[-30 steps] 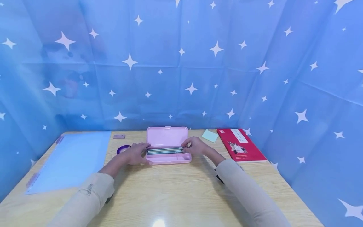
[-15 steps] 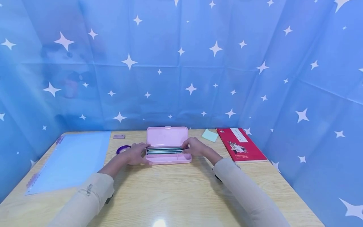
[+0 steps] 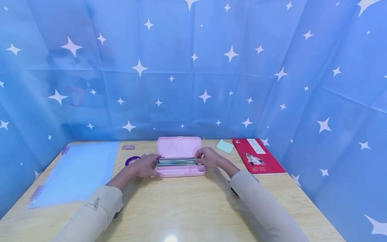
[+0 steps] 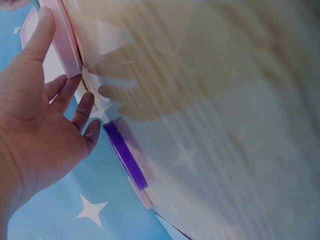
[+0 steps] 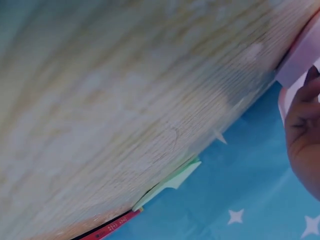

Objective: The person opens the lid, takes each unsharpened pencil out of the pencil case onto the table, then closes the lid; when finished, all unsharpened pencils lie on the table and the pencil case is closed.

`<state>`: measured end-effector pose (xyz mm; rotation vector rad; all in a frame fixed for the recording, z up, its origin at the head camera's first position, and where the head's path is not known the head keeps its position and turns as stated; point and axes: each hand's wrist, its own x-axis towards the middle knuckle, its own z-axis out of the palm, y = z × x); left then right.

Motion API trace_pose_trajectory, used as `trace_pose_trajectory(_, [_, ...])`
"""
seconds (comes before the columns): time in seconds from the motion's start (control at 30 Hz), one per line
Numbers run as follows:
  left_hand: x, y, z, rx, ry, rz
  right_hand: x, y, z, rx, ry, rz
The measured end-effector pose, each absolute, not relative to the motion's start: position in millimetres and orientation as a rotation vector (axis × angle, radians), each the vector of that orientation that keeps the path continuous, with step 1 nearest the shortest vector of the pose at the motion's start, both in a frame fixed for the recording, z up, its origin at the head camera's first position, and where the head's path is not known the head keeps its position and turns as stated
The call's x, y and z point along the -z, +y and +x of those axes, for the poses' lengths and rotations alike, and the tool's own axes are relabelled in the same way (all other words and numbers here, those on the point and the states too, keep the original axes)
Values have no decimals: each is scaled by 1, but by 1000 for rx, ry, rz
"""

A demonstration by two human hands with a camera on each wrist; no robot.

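Observation:
A pink pencil case (image 3: 181,174) lies with its lid raised, several pencils (image 3: 176,162) lengthwise inside. My right hand (image 3: 209,157) pinches the right ends of pencils, one tilted slightly upward there; its fingertips are mostly hidden in the right wrist view. My left hand (image 3: 148,165) rests at the case's left end. In the left wrist view, the left thumb (image 4: 42,37) lies along the case's side, with fairly straight fingers touching its end. Beside that hand stands a purple roll of tape (image 4: 126,157).
A small mauve eraser (image 3: 128,147) lies behind the tape. Pale sheets (image 3: 78,171) cover the table's left side. Right of the case are green sticky notes (image 3: 225,146) and a red booklet (image 3: 257,156). A starry blue curtain (image 3: 181,67) stands behind the table (image 3: 193,208).
The pencils have shifted within the case, one now tilting up at the end by my right hand. Both hands stay nearly where they were.

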<state>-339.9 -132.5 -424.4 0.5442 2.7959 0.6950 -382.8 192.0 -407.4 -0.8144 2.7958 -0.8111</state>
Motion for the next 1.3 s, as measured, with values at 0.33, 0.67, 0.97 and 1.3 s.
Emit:
trace_pose_trajectory(0.33, [424,-132,-340,-674,2800,507,405,197,-376,1263,2754,-705])
trace_pose_trajectory(0.67, [425,-132,-341,-666,2808,534,395,213,-359,1515,2749,-538])
trace_pose_trajectory(0.97, [425,-133,-341,-686,2795,510,386,229,-339,1551,2707,-574])
trace_pose_trajectory(1.3, [426,-132,-341,-679,2798,494,374,237,-305,1532,2599,-576])
